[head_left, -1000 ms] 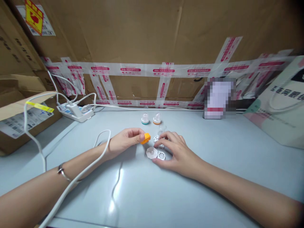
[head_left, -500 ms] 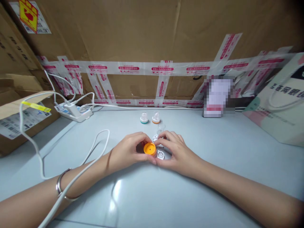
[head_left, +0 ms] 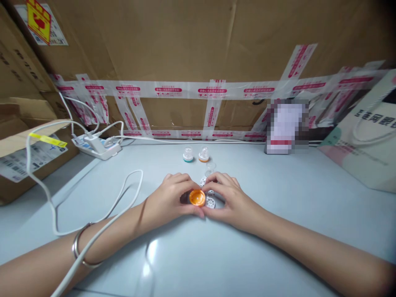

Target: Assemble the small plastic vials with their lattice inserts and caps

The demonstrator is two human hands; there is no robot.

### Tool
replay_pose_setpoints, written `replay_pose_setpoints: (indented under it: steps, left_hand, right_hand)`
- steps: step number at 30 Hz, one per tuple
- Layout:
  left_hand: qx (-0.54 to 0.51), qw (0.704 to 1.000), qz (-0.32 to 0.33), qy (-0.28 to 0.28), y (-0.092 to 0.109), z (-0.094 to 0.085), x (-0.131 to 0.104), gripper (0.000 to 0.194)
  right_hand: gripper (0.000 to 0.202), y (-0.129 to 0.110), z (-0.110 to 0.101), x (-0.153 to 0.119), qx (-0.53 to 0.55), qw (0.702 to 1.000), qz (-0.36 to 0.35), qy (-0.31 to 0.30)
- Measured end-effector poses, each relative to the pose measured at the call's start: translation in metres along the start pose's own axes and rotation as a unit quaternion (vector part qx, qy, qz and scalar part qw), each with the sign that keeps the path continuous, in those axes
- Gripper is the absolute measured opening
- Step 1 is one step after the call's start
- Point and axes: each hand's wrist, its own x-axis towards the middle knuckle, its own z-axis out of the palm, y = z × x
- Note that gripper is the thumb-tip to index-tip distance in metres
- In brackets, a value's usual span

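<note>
An orange round cap (head_left: 197, 198), with its hollow, bowl-like side turned up, is pinched at the middle of the table. My left hand (head_left: 176, 194) grips its left side between thumb and fingers. From the right, my right hand (head_left: 227, 198) closes on its rim with thumb and index fingertips. A white spoked disc (head_left: 210, 202) lies just right of the cap, in the gap framed by my right hand. Behind it is a white perforated piece (head_left: 203, 181), partly covered by my fingers. Further back lies a clear plastic dome (head_left: 210, 166).
Two small clear-topped pieces stand behind my hands, one with a teal base (head_left: 188, 154) and one with an orange base (head_left: 203, 154). A white cable (head_left: 66, 284) crosses over my left forearm. A power strip (head_left: 96, 147), phone (head_left: 281, 128), paper bag (head_left: 365, 132) and cardboard boxes (head_left: 173, 41) surround the table.
The orange cap has been turned over: its flat face with a small central hole showed before, now its hollow side shows. Both hands stay around it in nearly the same place.
</note>
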Motion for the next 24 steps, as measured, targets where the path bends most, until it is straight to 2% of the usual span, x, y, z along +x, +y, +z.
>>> replay_pose_setpoints:
  steps: [4,8,10,17,24]
  left_hand:
    - [-0.021,1.0,0.003,0.001,0.0015,-0.002,-0.0026,0.052]
    - [-0.059,0.998,-0.011,-0.008,0.0033,-0.0035,-0.0038,0.027]
    - [-0.08,0.997,-0.014,-0.014,0.0033,-0.0033,-0.0027,0.022]
    - [-0.108,0.993,-0.045,0.0,0.0013,-0.0015,-0.0005,0.024]
    - [-0.13,0.989,-0.062,-0.014,-0.0004,-0.0004,-0.0023,0.026]
  right_hand:
    - [0.025,0.0009,0.0002,0.0018,0.007,1.0,-0.003,0.001]
    - [0.026,0.0006,0.0006,0.002,0.002,1.0,-0.004,0.006]
    - [0.027,0.0005,0.0007,0.0014,-0.002,1.0,-0.006,0.01]
    - [0.024,0.0012,0.0021,0.0023,0.003,1.0,-0.013,0.008]
    - [0.036,0.0028,0.0045,0.0037,0.015,1.0,-0.006,-0.002]
